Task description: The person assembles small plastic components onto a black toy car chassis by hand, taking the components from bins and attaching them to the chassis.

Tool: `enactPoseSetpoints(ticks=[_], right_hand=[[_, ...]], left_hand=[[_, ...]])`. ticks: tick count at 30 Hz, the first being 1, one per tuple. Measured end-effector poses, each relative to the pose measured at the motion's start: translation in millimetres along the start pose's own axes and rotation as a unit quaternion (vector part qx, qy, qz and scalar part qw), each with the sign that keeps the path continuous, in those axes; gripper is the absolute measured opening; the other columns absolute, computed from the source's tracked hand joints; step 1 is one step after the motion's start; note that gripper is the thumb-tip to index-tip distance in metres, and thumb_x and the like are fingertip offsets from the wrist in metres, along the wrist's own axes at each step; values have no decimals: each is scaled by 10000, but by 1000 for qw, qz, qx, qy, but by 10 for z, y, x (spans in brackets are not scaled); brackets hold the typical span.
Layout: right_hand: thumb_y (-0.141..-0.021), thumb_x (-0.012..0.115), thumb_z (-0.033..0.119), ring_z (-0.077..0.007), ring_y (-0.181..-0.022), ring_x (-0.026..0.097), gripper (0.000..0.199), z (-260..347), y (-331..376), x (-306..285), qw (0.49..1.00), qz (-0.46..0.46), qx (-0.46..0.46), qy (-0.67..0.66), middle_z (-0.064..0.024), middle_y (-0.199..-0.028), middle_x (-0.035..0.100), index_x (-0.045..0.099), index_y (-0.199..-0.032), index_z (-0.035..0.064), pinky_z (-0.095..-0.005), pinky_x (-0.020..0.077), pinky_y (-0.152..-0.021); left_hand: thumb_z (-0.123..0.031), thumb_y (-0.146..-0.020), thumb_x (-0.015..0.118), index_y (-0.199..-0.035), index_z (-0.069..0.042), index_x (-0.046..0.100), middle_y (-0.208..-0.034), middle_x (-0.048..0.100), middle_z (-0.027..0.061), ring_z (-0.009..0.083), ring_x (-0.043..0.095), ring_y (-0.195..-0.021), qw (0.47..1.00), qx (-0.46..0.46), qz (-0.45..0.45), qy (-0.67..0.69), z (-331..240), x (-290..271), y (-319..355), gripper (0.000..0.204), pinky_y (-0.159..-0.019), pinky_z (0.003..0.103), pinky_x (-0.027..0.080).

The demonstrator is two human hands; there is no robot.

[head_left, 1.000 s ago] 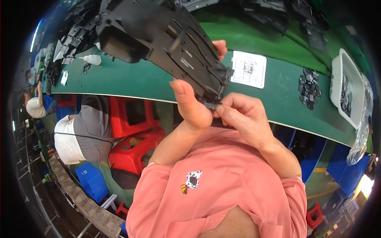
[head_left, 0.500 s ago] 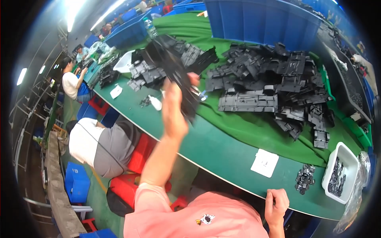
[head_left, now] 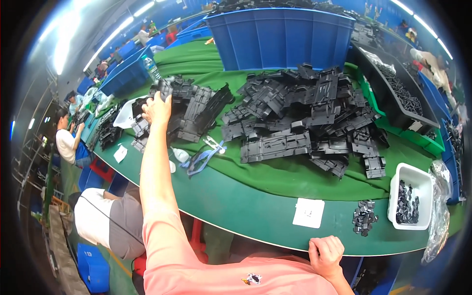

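Note:
My left hand [head_left: 157, 109] reaches out over the left pile of black plastic chassis-like parts [head_left: 199, 101]. Its fingers are spread at the pile's near side, and nothing shows gripped between them. Just beyond the fingertips lies one more dark part [head_left: 170, 84], partly covered by the hand. At the table's front edge rests my right hand [head_left: 327, 253], fingers curled into a loose fist with no object visible in it. A larger heap of the same black parts [head_left: 275, 145] spreads over the green cloth [head_left: 221, 162] in the middle.
Blue-handled pliers [head_left: 204, 157] and a small white bottle [head_left: 180, 155] lie before the left pile. A white card [head_left: 309, 213], small black pieces [head_left: 364, 218] and a white tray [head_left: 397, 216] are at the right. Behind stands a big blue bin [head_left: 280, 42]. A person [head_left: 105, 221] sits at left.
My left hand has moved forward and left to the left pile; the long black part it was carrying is no longer in it. My right hand stays at the table edge. The view has shifted.

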State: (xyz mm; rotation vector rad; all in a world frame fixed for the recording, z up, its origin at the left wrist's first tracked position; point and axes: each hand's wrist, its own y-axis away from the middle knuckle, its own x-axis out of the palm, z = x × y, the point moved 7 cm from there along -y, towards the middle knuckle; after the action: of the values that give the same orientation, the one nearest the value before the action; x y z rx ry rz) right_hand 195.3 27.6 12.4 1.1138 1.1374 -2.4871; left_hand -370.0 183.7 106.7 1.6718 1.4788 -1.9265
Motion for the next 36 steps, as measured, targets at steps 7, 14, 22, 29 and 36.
enactPoseSetpoints(ticks=[7, 14, 22, 29, 36], right_hand=[[-677, 664, -4, -230, -533, 509, 114, 20, 2, 2, 1000, -5, 10, -5, -52, -629, 557, 601, -759, 43, -337, 370, -497], [-664, 681, 6, -222, -523, 498, 133, -2, -16, 19, 1000, 1, 5, 1, -42, -620, 546, 599, -760, 51, -329, 365, -492], [-668, 702, 56, -201, -527, 505, 165, 40, -2, 37, 1000, -2, -17, 5, -29, -655, 544, 606, -802, 69, -317, 374, -486], [-672, 704, 86, -188, -527, 508, 129, -24, 38, -40, 999, -29, -1, 24, -18, -636, 545, 623, -773, 77, -304, 376, -483], [-677, 718, 103, -149, -523, 506, 106, -47, 62, -86, 999, -40, -6, 9, 3, -624, 548, 626, -723, 79, -269, 375, -471]], left_hand=[[-522, -828, 517, -1196, -208, 583, -1247, 543, 113, 357, 479, -1156, 999, 35, 33, -5, -59, 247, -16, 488, -944, 502, 374], [-190, -834, 590, -960, -22, 649, -970, 654, 143, 300, 610, -922, 900, 303, -142, 278, -838, -359, 382, 218, -859, 357, 451], [-240, -795, 628, -1191, -39, 557, -1148, 582, 200, 360, 551, -1058, 861, 407, 228, 201, -1825, 333, 1082, 449, -911, 422, 448], [-203, -808, 513, -929, -46, 629, -970, 620, 163, 346, 582, -953, 913, 347, 149, 153, -2009, 655, 901, 230, -815, 457, 473], [-205, -751, 619, -1054, -162, 579, -1041, 562, 16, 228, 491, -1074, 929, 343, -134, -36, -1812, 357, 980, 309, -816, 410, 427]])
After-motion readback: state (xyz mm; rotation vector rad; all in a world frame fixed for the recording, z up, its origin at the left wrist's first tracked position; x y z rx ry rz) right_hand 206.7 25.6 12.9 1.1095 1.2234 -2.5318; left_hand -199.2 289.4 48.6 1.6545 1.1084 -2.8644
